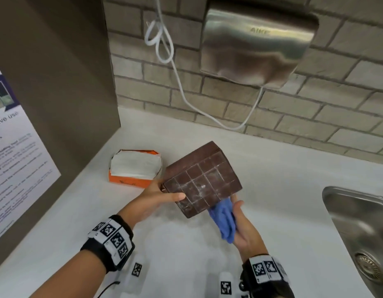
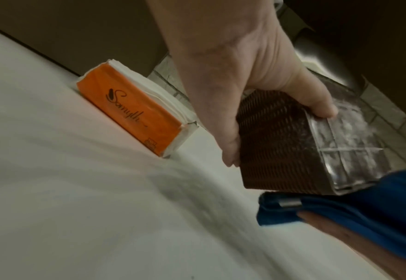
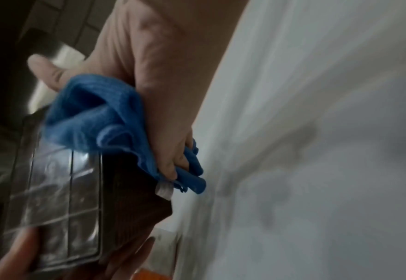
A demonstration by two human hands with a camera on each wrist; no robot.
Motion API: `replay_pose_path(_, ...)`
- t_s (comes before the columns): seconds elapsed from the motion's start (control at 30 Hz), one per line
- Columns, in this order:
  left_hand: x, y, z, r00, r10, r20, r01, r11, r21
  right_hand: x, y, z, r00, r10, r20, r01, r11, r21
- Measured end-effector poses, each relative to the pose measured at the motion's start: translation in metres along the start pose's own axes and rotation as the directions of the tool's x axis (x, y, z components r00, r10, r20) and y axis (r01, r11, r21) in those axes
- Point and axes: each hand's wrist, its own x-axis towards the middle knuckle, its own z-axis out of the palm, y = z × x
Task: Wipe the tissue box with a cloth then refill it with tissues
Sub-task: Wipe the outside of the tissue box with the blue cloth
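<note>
**Tissue box held between pack and sink**

On the tabletop, the tissue box sits tilted between both hands. The tissue pack lies just left of it, the sink well right, the hand dryer on the wall behind.

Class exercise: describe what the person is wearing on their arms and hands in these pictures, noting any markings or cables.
Both hands, left hand and right hand, are bare, with no gloves or visible sleeves. Each wrist carries a black band fitted with white blocks printed with black-and-white square code markers; the right wristband matches. A thin black cable trails near the left forearm.
</note>
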Motion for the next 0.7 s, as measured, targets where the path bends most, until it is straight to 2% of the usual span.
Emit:
replay_pose_path(0.03, 0.000, 0.000, 0.002, 0.999, -0.013, 0.033, 0.013, 1.000, 0.006, 0.010, 0.004, -0.004, 0.997, 0.023, 0.077, -0.022, 1.000, -0.021)
replay_pose_path(0.1, 0.002, 0.001, 0.001, 0.996, -0.031, 0.086, 0.027, 0.999, 0.047, 0.020, 0.002, 0.000, 0.997, 0.069, 0.027, -0.069, 0.998, 0.007)
replay_pose_path(0.13, 0.004, 0.001, -0.004, 0.993, -0.040, 0.115, 0.031, 0.997, 0.075, 0.020, -0.005, 0.004, 0.997, 0.073, -0.003, -0.073, 0.996, -0.057)
replay_pose_path(0.2, 0.006, 0.004, -0.015, 0.984, -0.072, 0.162, 0.052, 0.991, 0.126, 0.020, -0.020, 0.005, 0.997, 0.068, 0.044, -0.057, 0.975, -0.216)
replay_pose_path(0.33, 0.012, 0.023, -0.021, 0.989, -0.090, 0.118, 0.059, 0.967, 0.249, 0.023, -0.044, 0.004, 0.984, 0.017, 0.176, 0.062, 0.900, -0.432)
replay_pose_path(0.4, 0.017, 0.028, -0.013, 0.985, -0.083, 0.153, 0.035, 0.955, 0.293, 0.028, -0.046, 0.007, 0.977, 0.009, 0.213, 0.100, 0.864, -0.494)
replay_pose_path(0.57, 0.025, 0.019, -0.002, 0.998, -0.034, 0.059, 0.022, 0.980, 0.197, 0.022, -0.063, 0.009, 0.980, -0.064, 0.190, 0.163, 0.804, -0.571)
replay_pose_path(0.63, 0.028, 0.014, 0.000, 0.999, 0.008, 0.045, -0.016, 0.982, 0.189, 0.017, -0.077, 0.008, 0.982, -0.152, 0.112, 0.188, 0.807, -0.559)
replay_pose_path(0.7, 0.031, 0.010, 0.000, 0.998, 0.039, 0.043, -0.046, 0.978, 0.203, 0.012, -0.092, 0.012, 0.956, -0.291, 0.043, 0.270, 0.810, -0.521)
